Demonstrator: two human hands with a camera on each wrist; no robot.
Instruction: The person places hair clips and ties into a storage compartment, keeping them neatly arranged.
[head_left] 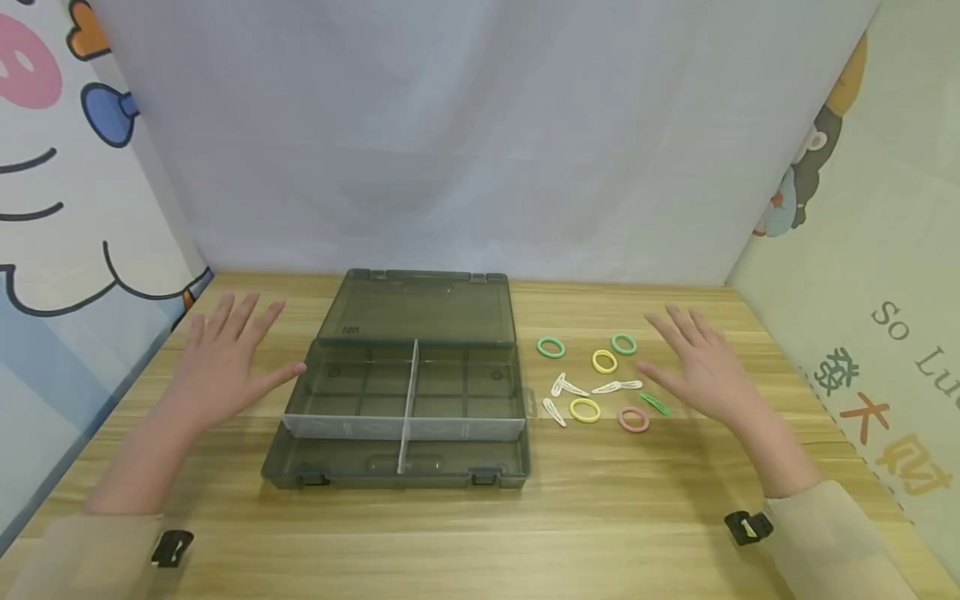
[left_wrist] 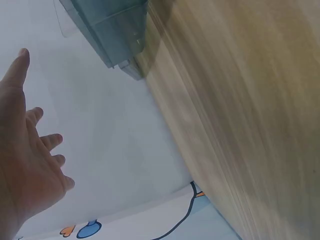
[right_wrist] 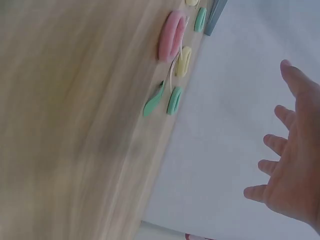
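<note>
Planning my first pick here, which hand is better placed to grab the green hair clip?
Probably the right hand: it is open, holds nothing and is close to the green hair clip. The left hand is also open, but across the box from it.

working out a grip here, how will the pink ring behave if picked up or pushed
The pink ring is probably light, being far smaller than the right hand. Its matte, rounded look suggests softness. Lying flat on the table, it would likely slide rather than roll.
</note>
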